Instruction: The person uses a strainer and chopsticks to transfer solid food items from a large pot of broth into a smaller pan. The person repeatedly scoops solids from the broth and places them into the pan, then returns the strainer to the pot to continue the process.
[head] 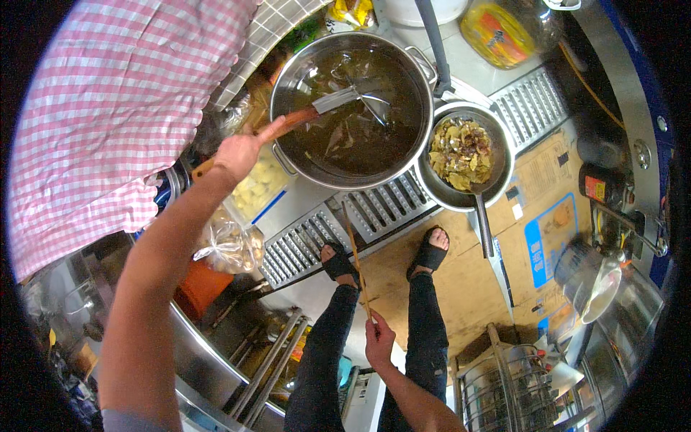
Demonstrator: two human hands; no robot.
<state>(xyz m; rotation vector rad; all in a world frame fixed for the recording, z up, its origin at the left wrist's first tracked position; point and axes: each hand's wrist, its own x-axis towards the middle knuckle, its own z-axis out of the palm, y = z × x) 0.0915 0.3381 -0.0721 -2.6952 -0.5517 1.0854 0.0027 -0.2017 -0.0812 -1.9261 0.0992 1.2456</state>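
Observation:
My left hand (237, 154) grips the wooden handle of a long metal cooking utensil (294, 117). Its metal end reaches into dark liquid in a large stainless steel stockpot (276, 102), and the head's shape is hard to make out there. Held low in my right hand (380, 337) is a long thin wooden stick (356, 254), like a cooking chopstick, pointing up towards the pot. Right of the pot, a metal basin (505, 186) carries a long-handled skimmer or pan (480, 216) heaped with bay leaves and other dried spices (459, 151).
Slotted metal drain grates (386, 202) run along the floor by my sandalled feet. Flattened cardboard (464, 275) covers the floor. Around the pot are a tub of pale pieces (259, 186), a knotted plastic bag (229, 245) and a yellow oil jug (496, 35). Checked cloth (108, 119) hangs left.

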